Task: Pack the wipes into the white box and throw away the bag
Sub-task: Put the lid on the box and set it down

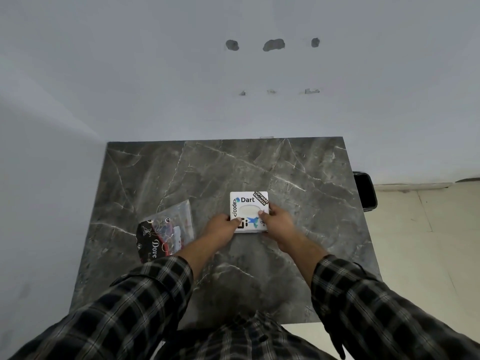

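A white box [248, 203] with stickers, among them "Dart" and a blue bird, lies flat on the grey marble table [181, 178]. An oval opening in its lid shows white material inside. My left hand [220, 229] grips the box's near left corner. My right hand [279, 219] holds its right edge, thumb on the lid. A crumpled bag [166, 229], clear with a black "Dove" print, lies on the table left of my left hand, apart from it. Whether wipes remain in the bag I cannot tell.
A black bin [365, 190] stands on the floor just past the table's right edge. A pale wall rises behind the table and along its left side. Light floor tiles lie to the right.
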